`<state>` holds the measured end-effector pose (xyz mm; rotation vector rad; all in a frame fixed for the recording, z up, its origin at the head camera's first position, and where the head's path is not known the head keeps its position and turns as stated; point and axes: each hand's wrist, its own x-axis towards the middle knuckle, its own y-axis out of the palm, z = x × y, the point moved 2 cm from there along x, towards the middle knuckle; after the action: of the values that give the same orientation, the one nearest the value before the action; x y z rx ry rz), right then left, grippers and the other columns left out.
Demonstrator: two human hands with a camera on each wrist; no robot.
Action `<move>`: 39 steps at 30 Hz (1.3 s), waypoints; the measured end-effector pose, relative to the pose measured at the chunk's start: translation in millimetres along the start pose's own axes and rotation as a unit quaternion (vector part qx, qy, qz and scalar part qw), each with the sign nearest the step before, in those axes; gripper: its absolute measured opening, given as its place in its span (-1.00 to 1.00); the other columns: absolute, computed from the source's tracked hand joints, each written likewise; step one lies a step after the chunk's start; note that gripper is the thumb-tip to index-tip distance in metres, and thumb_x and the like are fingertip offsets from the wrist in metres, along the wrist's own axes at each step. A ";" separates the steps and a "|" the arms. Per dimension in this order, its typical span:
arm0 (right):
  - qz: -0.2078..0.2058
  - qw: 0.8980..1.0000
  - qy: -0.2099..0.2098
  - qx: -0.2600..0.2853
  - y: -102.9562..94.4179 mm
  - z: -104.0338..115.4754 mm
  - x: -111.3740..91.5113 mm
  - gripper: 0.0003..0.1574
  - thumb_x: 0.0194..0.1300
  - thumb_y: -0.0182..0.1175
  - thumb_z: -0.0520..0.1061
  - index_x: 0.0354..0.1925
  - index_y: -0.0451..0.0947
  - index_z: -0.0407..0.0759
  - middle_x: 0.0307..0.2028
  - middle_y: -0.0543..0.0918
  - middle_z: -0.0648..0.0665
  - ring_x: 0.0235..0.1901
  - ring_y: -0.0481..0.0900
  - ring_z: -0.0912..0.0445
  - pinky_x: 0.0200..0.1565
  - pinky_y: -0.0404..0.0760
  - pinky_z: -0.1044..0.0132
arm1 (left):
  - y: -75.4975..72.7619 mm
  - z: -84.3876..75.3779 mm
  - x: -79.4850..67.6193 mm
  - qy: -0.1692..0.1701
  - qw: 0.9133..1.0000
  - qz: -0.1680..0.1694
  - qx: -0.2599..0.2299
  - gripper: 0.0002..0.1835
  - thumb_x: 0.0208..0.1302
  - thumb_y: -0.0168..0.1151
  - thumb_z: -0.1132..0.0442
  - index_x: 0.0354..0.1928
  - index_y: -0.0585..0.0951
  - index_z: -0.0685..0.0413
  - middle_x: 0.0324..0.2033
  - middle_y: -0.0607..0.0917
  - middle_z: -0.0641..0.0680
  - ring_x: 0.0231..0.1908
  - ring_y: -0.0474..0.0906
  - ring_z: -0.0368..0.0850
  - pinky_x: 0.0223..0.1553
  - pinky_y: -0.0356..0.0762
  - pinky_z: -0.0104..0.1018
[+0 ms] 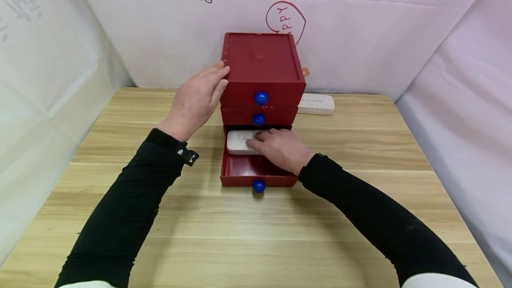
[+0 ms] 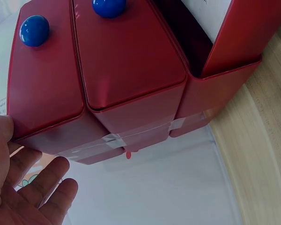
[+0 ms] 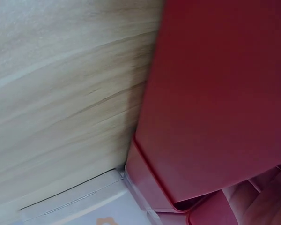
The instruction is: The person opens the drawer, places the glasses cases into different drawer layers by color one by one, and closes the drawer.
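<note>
A red three-drawer cabinet (image 1: 262,59) with round blue knobs stands on the table, its bottom drawer (image 1: 240,170) pulled out. In that drawer lies a white oblong case (image 1: 238,142) with faint lettering, along the drawer's back. My right hand (image 1: 282,149) grips the case's right part, thumb and index finger over its top; the palm covers that end. My left hand (image 1: 198,99) rests against the cabinet's upper left edge. In the left wrist view, its thumb meets the corner of the top drawer (image 2: 47,79) while the other fingers (image 2: 61,192) stay spread beside it.
A second white case (image 1: 316,104) lies on the wooden table (image 1: 256,239) behind the cabinet's right side. White printed cloth (image 1: 360,34) hangs close behind and along both sides. Clear tape (image 2: 114,139) runs along the cabinet's side.
</note>
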<state>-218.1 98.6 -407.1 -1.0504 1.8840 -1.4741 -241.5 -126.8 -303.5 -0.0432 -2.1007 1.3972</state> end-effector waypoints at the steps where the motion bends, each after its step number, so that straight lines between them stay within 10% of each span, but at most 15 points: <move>1: -0.003 1.000 0.001 0.000 0.6 -0.3 0.4 -0.32 0.29 0.24 -0.18 0.35 0.41 0.14 0.10 0.64 -0.10 -0.03 0.59 -0.04 -0.06 0.67 0.12 | 0.1 0.0 -0.1 0.000 1.000 0.000 0.000 -0.43 0.52 -0.19 -0.06 0.43 0.35 0.03 0.42 0.33 0.05 0.39 0.19 -0.15 0.34 0.29 -0.16; 39: -0.050 0.995 -0.001 -0.090 10.0 -11.7 12.6 -0.69 0.21 0.32 -0.19 -0.04 0.58 -0.11 -0.40 0.71 -0.12 -0.41 0.64 0.03 -0.26 0.71 0.18 | -1.0 -1.1 -1.3 0.001 1.000 0.001 0.001 -0.42 0.51 -0.19 -0.07 0.44 0.34 0.03 0.42 0.34 0.05 0.39 0.19 -0.16 0.35 0.27 -0.17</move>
<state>-237.0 95.8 -412.8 -1.2438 2.0203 -1.3747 -239.6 -126.8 -302.9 -0.0444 -2.0982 1.4005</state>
